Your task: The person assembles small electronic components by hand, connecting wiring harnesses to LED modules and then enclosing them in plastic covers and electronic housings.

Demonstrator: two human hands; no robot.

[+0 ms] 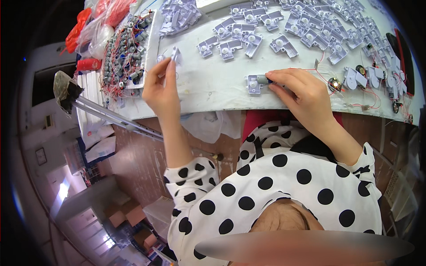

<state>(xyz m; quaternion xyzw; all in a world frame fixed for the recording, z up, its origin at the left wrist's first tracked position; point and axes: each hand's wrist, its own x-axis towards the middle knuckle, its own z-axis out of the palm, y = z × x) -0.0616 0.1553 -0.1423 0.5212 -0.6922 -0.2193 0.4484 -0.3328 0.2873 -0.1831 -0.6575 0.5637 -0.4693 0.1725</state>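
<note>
At the table's front edge, my right hand (pixel 304 93) pinches a small grey motor (pixel 262 79) between thumb and fingers. The motor lies along a pale lavender plastic housing (pixel 253 85); how deep it sits is hidden by the fingertips. My left hand (pixel 163 86) is raised over the table's left part, its thumb and fingers closed together. A small pale plastic piece (pixel 176 54) shows at those fingertips and appears held there. Thin red wires (pixel 310 68) run behind my right hand.
Many matching housings (pixel 306 26) spread over the table's far side. A heap of wired motors (pixel 126 55) fills a white tray at the left, beside a pile of plastic parts (pixel 178 17). Wired housings and a round speaker (pixel 335 84) lie at right. A metal bar (pixel 120 119) juts out at left.
</note>
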